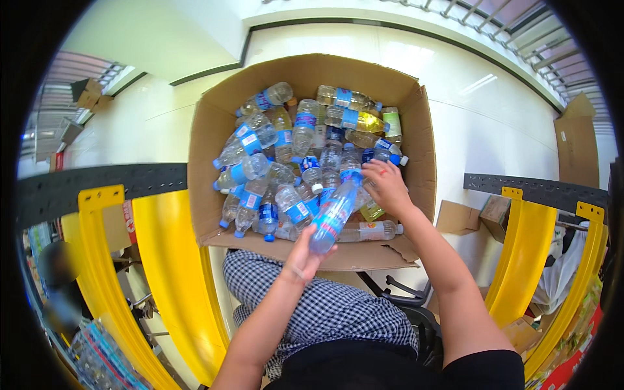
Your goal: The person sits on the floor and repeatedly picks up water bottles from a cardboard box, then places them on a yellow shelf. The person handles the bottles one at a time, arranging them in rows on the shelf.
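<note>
My left hand is wrapped round the lower part of a clear plastic bottle with a blue and red label. The bottle slants up and to the right over a large open cardboard box. Beside its upper end is my right hand, fingers bent and apart, with a red band on one finger. Whether those fingertips touch the bottle I cannot tell. Below both hands lie many plastic bottles, among them a blue-labelled bottle, a white-capped bottle and a bottle with yellow liquid.
Yellow posts with a dark rail stand at the left; a yellow post stands at the right. Flattened cardboard lies on the floor right of the box. A black chair is beside my legs. Wrapped bottles sit at lower left.
</note>
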`<state>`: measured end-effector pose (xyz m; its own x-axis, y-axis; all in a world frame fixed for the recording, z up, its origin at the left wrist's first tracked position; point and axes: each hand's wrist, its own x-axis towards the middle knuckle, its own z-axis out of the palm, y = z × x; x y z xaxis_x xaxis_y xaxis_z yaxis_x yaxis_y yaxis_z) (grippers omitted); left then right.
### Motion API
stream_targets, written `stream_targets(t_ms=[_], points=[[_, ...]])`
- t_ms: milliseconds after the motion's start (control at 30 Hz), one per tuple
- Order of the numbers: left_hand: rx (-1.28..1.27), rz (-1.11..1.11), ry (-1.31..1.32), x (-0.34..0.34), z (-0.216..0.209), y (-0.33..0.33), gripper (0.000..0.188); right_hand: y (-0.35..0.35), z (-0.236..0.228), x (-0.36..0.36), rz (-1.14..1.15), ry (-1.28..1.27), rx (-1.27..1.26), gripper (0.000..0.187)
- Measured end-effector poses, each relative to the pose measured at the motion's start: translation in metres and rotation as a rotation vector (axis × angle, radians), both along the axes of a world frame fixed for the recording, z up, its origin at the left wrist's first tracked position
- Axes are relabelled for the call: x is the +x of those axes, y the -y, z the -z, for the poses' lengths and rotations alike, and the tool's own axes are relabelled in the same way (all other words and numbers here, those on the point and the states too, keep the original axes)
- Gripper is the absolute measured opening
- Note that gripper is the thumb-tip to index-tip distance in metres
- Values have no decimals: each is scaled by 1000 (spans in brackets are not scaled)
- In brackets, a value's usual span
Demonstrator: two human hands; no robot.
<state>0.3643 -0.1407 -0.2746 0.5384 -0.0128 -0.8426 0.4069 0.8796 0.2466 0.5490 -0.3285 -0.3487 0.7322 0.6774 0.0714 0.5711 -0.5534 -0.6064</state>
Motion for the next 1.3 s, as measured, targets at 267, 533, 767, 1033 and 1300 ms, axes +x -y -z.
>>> stream_targets(t_ms=[267, 533, 767, 1033, 1300], points=[[-63, -500, 349, -140, -116, 11, 53, -85, -68, -102, 153, -1235, 595, 37], [158, -551, 545, -230, -152, 60, 54, -179, -181, -201, -483, -1943, 974, 49], [432, -674, 624, -263, -162, 91, 66, -205, -211, -268, -712, -2087, 919, 46], [671, -694, 628, -284, -150, 103, 69, -217, -235, -298, -688, -1945, 589, 39], [621, -875, 667, -300, -162, 92, 66, -220, -266, -328, -720, -2043, 579, 46]])
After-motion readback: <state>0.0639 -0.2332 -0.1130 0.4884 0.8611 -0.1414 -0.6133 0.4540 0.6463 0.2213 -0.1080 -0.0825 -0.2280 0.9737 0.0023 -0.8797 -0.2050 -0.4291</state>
